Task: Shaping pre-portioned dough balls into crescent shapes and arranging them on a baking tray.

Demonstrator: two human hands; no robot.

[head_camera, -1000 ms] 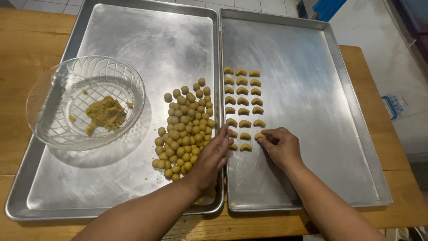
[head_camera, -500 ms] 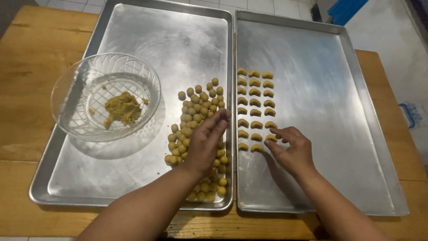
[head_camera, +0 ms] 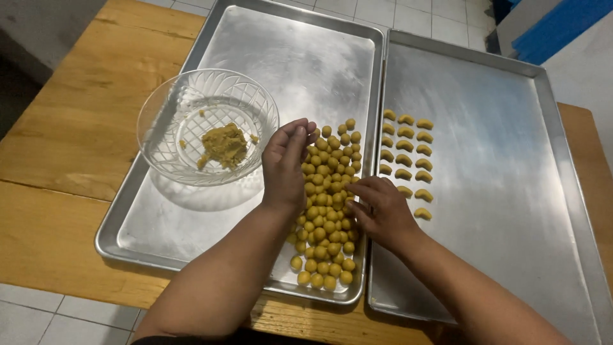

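My left hand [head_camera: 285, 163] is raised edge-on above the left metal tray [head_camera: 191, 217], fingers straight and held together, beside the glass bowl [head_camera: 207, 126]; whether it holds a dough ball is hidden. My right hand [head_camera: 381, 209] reaches over the seam between the trays, its fingers curled down onto the pile of small yellow dough balls [head_camera: 327, 211]. Rows of crescent-shaped dough pieces [head_camera: 406, 160] lie on the right metal tray [head_camera: 511, 191], just right of my right hand.
The glass bowl holds a lump of brownish-yellow dough [head_camera: 225, 144]. Both trays sit on a wooden table [head_camera: 57, 147]. A tiled floor [head_camera: 440, 16] and a blue object [head_camera: 555, 25] lie beyond the table's far edge.
My right hand left the crescent rows and moved left onto the dough-ball pile. My left hand lifted off the pile and rose toward the bowl. The view shifted, so everything sits further right.
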